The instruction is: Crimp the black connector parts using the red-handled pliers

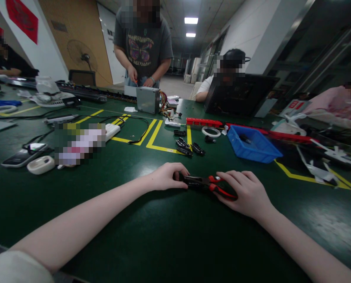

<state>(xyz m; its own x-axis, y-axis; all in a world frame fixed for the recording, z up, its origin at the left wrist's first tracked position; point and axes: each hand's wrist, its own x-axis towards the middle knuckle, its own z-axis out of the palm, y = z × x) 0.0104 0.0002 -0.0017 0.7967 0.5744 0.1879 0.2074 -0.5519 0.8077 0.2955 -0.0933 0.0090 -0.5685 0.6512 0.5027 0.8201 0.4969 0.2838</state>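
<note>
My right hand (pixel 246 192) is closed round the red and black handles of a pair of pliers (pixel 212 184), whose jaws point left. My left hand (pixel 168 177) pinches a small black part (pixel 180 176), mostly covered by the fingers. The pliers' jaws reach to this part; whether they grip it I cannot tell. Both hands are low over the green table (pixel 163 236). Just beyond them lie several small black parts (pixel 183 146), like connectors, within and beside a yellow-taped outline. To their right stands a blue plastic bin (pixel 254 145) with a dark item inside.
A grey metal box (pixel 148 100) with coloured wires stands further back, where a person (pixel 143 51) works on it. Red strips (pixel 207 122) and a white ring (pixel 211 132) lie near the bin. At left are a phone-like device (pixel 24 154), a beige case (pixel 41 165) and cables.
</note>
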